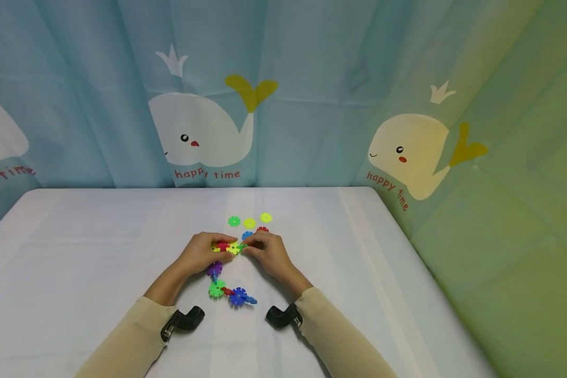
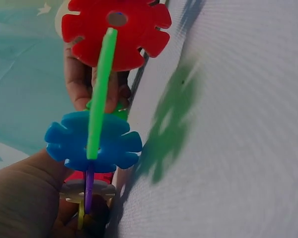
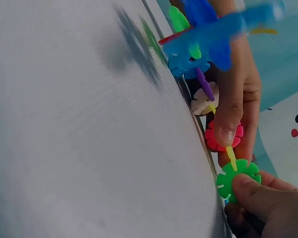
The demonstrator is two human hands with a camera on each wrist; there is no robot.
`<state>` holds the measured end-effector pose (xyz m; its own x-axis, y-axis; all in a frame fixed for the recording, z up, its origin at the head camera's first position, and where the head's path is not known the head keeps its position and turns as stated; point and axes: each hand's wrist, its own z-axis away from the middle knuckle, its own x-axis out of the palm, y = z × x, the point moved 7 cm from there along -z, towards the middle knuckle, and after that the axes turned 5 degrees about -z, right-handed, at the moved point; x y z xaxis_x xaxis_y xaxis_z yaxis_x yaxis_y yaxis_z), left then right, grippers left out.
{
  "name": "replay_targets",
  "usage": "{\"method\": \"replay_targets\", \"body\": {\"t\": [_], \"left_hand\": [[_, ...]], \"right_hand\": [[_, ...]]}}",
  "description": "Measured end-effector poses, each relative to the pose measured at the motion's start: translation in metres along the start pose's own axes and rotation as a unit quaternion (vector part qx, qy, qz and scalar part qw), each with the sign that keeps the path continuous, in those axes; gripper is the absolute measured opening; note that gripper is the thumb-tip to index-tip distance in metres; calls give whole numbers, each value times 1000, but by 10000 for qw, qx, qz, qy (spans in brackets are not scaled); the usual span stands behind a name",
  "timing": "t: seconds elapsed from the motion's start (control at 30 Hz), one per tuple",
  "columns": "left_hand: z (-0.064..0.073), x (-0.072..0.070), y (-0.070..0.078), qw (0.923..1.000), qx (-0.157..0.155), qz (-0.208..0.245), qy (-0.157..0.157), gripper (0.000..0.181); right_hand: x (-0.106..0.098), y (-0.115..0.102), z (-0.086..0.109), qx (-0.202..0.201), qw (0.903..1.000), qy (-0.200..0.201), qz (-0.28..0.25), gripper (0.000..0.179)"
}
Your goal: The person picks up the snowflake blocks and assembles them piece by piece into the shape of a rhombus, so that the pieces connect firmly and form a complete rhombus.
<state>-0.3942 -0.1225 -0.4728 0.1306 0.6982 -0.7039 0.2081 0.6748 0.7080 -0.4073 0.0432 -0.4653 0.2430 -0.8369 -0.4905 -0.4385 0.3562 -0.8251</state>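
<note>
A chain of colourful slotted snowflake discs curves over the table, with a purple disc (image 1: 214, 269), a green one (image 1: 216, 289) and a dark blue one (image 1: 238, 297) on its near stretch. My left hand (image 1: 200, 252) grips the chain's far end, thumb and fingers about the pink-red disc (image 3: 212, 135) and the yellow disc (image 1: 233, 248). Between thumb and fingers, my right hand (image 1: 269, 254) pinches a bright green disc (image 3: 228, 181). The green disc's edge meets the yellow one, set crosswise; how deep the slots engage cannot be told. A blue disc (image 2: 69, 139) hangs nearer the left wrist camera.
Beyond the hands lie loose discs: green (image 1: 234, 221), yellow (image 1: 249, 223), another yellow (image 1: 265, 217), blue (image 1: 247, 235) and red (image 1: 262, 229). The white table (image 1: 99, 262) ends at a whale-print curtain (image 1: 312, 105) behind and to the right.
</note>
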Motion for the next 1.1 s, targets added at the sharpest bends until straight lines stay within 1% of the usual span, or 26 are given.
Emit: {"method": "replay_targets", "body": {"t": [0.07, 0.17, 0.3, 0.5, 0.57, 0.73, 0.83, 0.9, 0.93, 1.0, 1.07, 1.1], "left_hand": [[0, 1, 1, 10000, 26, 4, 18, 36], [0, 0, 1, 10000, 24, -42, 39, 36], [0, 0, 0, 9999, -20, -91, -59, 38], [0, -1, -4, 9996, -85, 17, -265, 40], [0, -2, -5, 9995, -80, 55, -308, 40], [0, -3, -7, 9992, -111, 94, -369, 42], [0, -5, -8, 9993, -107, 105, -346, 42], [1, -7, -8, 9994, -61, 91, -323, 42], [1, -8, -9, 9995, -52, 101, -302, 41], [2, -10, -9, 9995, -34, 131, -275, 41], [2, -12, -9, 9996, -6, 132, -251, 40], [3, -13, -10, 9996, -43, 157, -245, 40]], "right_hand": [[1, 0, 1, -21, 10000, -19, 53, 7], [1, 2, 0, 78, 10000, 0, 20, 9], [-1, 7, 1, 238, 9996, -72, -92, 12], [-10, 15, 1, 448, 9962, -195, -714, 18], [-14, 18, 1, 537, 9944, -161, -899, 18], [-21, 26, 0, 759, 9910, -52, -1104, 19], [-24, 24, 0, 827, 9902, -67, -1124, 21], [-28, 17, 1, 850, 9901, -39, -1121, 22], [-31, 14, 1, 852, 9901, -3, -1111, 22], [-35, 14, 1, 741, 9911, 113, -1100, 22], [-39, 19, 1, 749, 9909, 284, -1079, 19], [-40, 25, 0, 756, 9907, 372, -1065, 19]]}}
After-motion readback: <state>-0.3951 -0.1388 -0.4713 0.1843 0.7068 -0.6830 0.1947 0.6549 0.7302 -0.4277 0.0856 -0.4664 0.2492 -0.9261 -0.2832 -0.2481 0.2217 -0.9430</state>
